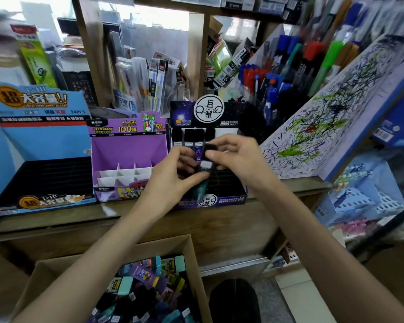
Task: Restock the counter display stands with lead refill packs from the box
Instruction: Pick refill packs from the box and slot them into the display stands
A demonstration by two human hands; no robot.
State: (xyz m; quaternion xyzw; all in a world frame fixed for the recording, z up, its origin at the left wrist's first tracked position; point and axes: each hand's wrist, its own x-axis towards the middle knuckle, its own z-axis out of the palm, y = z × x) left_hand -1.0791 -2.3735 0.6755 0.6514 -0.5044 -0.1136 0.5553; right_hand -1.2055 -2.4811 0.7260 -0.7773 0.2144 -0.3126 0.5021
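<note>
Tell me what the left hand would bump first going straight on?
The left hand, gripping a lead refill pack, would probably meet the row of packs in the dark purple stand first; depth unclear.

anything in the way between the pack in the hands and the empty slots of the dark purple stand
Nothing visible does. The left hand and right hand hold the lead refill pack right over the dark purple stand; its front slots look empty, and only the back row holds packs.
</note>
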